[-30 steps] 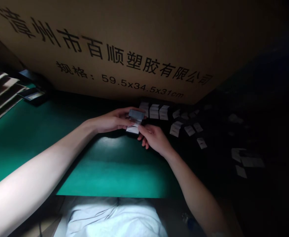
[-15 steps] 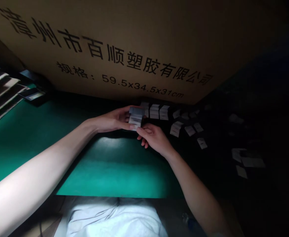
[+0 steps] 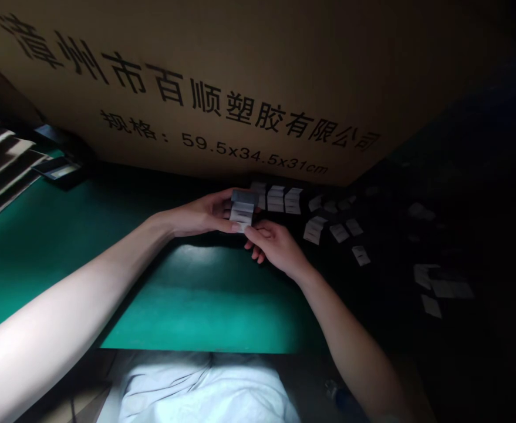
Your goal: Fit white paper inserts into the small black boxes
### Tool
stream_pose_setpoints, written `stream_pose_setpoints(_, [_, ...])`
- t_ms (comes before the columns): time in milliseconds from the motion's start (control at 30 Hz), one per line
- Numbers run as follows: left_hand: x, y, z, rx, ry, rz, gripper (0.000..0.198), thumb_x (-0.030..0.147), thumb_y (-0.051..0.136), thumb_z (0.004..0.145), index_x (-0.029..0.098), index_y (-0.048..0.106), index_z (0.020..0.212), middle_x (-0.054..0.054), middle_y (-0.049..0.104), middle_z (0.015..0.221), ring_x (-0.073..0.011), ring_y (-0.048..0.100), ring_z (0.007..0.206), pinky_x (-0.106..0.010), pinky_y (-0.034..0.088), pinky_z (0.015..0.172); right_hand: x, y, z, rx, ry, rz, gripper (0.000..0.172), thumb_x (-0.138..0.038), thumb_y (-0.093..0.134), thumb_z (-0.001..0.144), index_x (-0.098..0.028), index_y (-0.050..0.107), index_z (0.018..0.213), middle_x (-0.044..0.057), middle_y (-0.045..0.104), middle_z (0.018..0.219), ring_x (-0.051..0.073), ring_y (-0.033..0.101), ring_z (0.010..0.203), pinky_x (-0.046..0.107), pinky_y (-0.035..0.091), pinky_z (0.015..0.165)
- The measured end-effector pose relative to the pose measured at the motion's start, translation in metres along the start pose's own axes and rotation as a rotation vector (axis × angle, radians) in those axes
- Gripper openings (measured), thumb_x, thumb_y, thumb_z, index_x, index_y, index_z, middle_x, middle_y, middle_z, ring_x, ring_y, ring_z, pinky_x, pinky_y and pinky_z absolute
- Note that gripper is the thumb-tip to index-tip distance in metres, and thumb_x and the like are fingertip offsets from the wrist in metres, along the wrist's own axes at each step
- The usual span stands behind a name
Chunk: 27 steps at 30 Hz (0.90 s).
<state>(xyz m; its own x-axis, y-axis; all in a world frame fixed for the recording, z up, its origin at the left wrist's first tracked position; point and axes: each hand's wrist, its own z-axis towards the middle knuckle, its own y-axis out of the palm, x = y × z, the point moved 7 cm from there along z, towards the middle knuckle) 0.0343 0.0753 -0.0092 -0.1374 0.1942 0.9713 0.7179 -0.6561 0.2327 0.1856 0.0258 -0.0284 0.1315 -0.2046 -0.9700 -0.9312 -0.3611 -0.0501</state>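
Held above the green table is a small folded paper leaflet, white with printed lines and a grey upper panel. My left hand is closed on it from the left, its thumb on the lower edge and its other fingers mostly hidden behind. At the leaflet's lower right corner, my right hand pinches the edge between thumb and forefinger, the remaining fingers curled below. Close behind the hands stand similar creased white leaflets in a row.
A large cardboard box with printed characters walls off the back of the table. More folded papers lie scattered on the dark right side, with others farther right. A dark flat object rests at the far left.
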Motion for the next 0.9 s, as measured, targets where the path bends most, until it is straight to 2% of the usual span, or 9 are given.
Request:
stream_pose_setpoints(233, [-0.0012,-0.0003,-0.0006,0.007,-0.010,-0.011,0.072,0.015,0.094,0.074,0.026,0.066,0.139,-0.009,0.078,0.123,-0.0263,0.073,0.117,-0.039,0.059,0.100,-0.0007,0.0013,-0.0011,-0.006,0.017,-0.003,0.048,-0.065,0.076,0.086,-0.019,0.065,0.090,0.000,0.071,0.077,0.008,0.062,0.056,0.017,0.049,0.047])
stream_pose_setpoints(333, [-0.0015,0.0011,-0.0002,-0.016,-0.005,-0.020,0.067,0.015,0.094,0.075,0.024,0.068,0.135,-0.010,0.078,0.121,-0.0257,0.074,0.113,-0.038,0.060,0.098,-0.0008,0.0015,-0.0011,-0.009,0.017,-0.001,0.049,-0.067,0.075,0.087,-0.019,0.065,0.090,0.000,0.071,0.077,0.008,0.062,0.056,0.017,0.050,0.047])
stream_pose_setpoints(467, [-0.0018,0.0022,0.0003,-0.022,-0.013,-0.074,0.057,0.020,0.091,0.080,0.022,0.070,0.132,-0.012,0.078,0.124,-0.0257,0.075,0.112,-0.039,0.060,0.098,-0.0005,0.0007,0.0008,-0.001,0.008,0.001,0.057,-0.075,0.068,0.088,-0.018,0.066,0.089,0.001,0.070,0.076,0.008,0.063,0.055,0.017,0.051,0.045])
stream_pose_setpoints(600, [-0.0062,0.0000,0.0002,0.011,-0.059,-0.146,0.055,0.023,0.088,0.085,0.024,0.070,0.137,-0.011,0.078,0.123,-0.0246,0.074,0.112,-0.033,0.060,0.094,-0.0004,-0.0008,0.0027,0.020,0.007,-0.010,0.063,-0.080,0.065,0.087,-0.017,0.063,0.085,0.001,0.069,0.076,0.009,0.064,0.054,0.018,0.051,0.043])
stream_pose_setpoints(700, [-0.0066,0.0004,0.0003,0.003,-0.053,-0.186,0.051,0.018,0.086,0.086,0.024,0.072,0.134,-0.010,0.078,0.122,-0.0220,0.075,0.109,-0.030,0.060,0.091,0.0007,-0.0020,0.0033,0.032,0.002,-0.011,0.062,-0.079,0.066,0.087,-0.017,0.063,0.084,0.001,0.069,0.075,0.009,0.064,0.053,0.018,0.052,0.043])
stream_pose_setpoints(900, [-0.0064,0.0045,0.0006,-0.026,-0.079,-0.162,0.046,0.018,0.087,0.084,0.024,0.074,0.128,-0.008,0.078,0.118,-0.0220,0.074,0.106,-0.031,0.058,0.091,0.0037,-0.0016,0.0037,0.012,0.005,-0.010,0.048,-0.064,0.070,0.092,-0.017,0.066,0.088,0.000,0.068,0.075,0.008,0.063,0.053,0.017,0.051,0.043])
